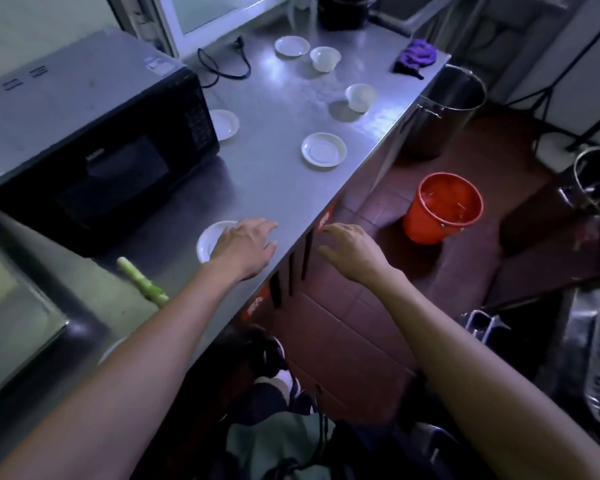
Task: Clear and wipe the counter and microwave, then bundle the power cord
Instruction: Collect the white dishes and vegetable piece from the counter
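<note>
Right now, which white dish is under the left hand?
The near saucer in front of the microwave; the left hand partly covers it. The other saucers and bowls sit farther along the counter, untouched.

Both bare forearms reach forward from the bottom of the view, roughly parallel and well apart. The left hand [245, 245] is held palm down with its fingers loosely spread and extended — nothing gripped. The right hand [352, 251] hangs level with it, also palm down, its fingers slightly bent and relaxed, holding nothing — the wrist is nearly straight in line with the forearm.
</note>
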Demonstrator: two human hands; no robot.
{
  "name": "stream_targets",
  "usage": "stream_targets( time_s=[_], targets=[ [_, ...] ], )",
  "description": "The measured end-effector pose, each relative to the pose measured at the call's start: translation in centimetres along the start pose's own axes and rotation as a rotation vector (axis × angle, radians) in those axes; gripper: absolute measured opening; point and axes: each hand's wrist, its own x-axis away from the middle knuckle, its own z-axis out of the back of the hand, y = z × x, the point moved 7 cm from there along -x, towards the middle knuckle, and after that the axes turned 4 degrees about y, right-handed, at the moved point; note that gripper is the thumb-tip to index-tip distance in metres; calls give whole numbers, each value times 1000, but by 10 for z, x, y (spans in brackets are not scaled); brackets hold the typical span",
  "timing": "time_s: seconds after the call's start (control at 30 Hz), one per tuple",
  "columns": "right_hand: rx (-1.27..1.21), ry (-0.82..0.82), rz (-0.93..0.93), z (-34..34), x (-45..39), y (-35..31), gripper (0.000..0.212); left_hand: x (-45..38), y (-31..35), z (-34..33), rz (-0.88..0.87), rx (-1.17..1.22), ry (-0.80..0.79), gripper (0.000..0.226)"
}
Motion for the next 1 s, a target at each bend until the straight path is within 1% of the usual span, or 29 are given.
stream_targets(
  time_s=[0.17, 0.37, 0.47, 0.7, 0.83, 1.0],
  targets=[
    [40, 20, -70, 14, -30, 38, 47, -57, 23, -15, -75, 5, -14, 47],
    [112, -19, -127, 39, -86, 63, 52, -135, 20, -26, -68, 36, -52, 47],
    [115, -4, -166, 55, -107, 82, 53, -174, 28, -26, -100, 48, -64, 48],
    [98, 39, -255, 86, -126, 136, 57, -244, 94, -23, -245, 29, -98, 46],
    [71, 50, -298, 100, -140, 179, 59, -282, 141, -37, -329, -7, -150, 47],
    [37, 34, -324, 122, -165, 243, 62, -334, 189, -48, -328, -69, -169, 47]
  ],
)
